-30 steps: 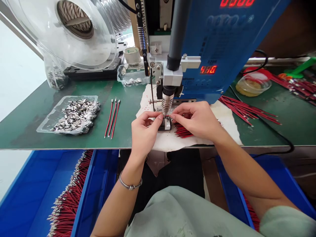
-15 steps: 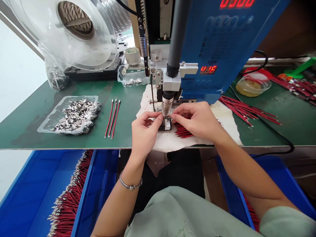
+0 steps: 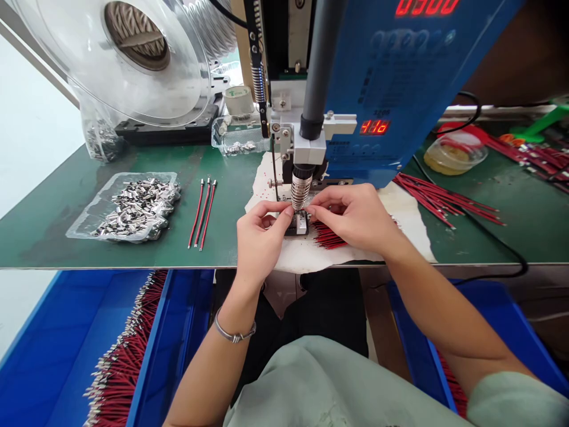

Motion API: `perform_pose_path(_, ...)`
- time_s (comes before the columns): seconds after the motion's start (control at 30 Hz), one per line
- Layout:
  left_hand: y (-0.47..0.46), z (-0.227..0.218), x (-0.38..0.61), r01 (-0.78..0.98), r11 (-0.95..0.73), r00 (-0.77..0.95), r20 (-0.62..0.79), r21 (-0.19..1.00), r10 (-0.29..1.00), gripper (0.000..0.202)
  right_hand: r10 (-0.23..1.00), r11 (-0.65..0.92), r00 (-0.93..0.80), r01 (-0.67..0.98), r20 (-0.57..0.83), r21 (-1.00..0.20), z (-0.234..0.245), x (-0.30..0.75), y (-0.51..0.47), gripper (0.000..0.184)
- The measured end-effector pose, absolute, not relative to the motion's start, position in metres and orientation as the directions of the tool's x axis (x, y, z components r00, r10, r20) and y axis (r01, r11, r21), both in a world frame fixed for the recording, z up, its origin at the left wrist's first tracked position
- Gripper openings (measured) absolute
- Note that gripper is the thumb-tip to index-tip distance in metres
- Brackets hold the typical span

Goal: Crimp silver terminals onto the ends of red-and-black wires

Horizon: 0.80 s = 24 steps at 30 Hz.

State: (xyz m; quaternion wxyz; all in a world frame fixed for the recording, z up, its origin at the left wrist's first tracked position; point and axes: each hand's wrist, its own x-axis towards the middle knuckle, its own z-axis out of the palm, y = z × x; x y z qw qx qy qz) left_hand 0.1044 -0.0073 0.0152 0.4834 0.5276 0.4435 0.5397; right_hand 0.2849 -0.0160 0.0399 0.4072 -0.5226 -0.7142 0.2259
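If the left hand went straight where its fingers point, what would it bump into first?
Probably the machine's silver coiled tip, right by the left hand. Depth is unclear, so it might miss that and meet the right hand.

Head cam: single view, worn on the person's head
Facing: forward and steeply down over green bench [image 3: 226, 204]
Center: left hand [image 3: 262, 234] and right hand [image 3: 355, 216], close range
Top edge: crops blue soldering machine [image 3: 400, 77]
Bottom edge: wearer's own shirt [image 3: 333, 379], nearest the lens
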Motion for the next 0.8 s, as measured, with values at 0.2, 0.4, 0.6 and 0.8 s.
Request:
perform_pose_path(0.2, -0.0068, 0.0151, 0.1043, -0.053, -0.135, 0.025, 0.137, 0.989, 0.99, 0.014, 0.933, 0.344, -0.122, 0.566, 0.337, -0.749, 0.0405, 0.2851, -0.0162, 0.016)
perform_pose_path(0.4, -0.0071, 0.0155, 0.1045, -0.056, -0.13, 0.029, 0.132, 0.99, 0.991, 0.016, 0.937, 0.336, -0.119, 0.558, 0.328, -0.759, 0.0401, 0.2838, -0.0174, 0.017)
perform_pose_path(0.6, -0.0081, 0.0162, 0.1046, -0.049, -0.134, 0.023, 0.135, 0.99, 0.991, 0.018, 0.926, 0.363, -0.136, 0.576, 0.352, -0.733, 0.0386, 0.2846, -0.0171, 0.017)
perform_pose_path(0.8, -0.0066, 0.0144, 0.1042, -0.041, -0.143, 0.017, 0.144, 0.989, 0.989, 0.023, 0.869, 0.482, -0.237, 0.608, 0.435, -0.631, 0.0404, 0.2865, -0.017, 0.012)
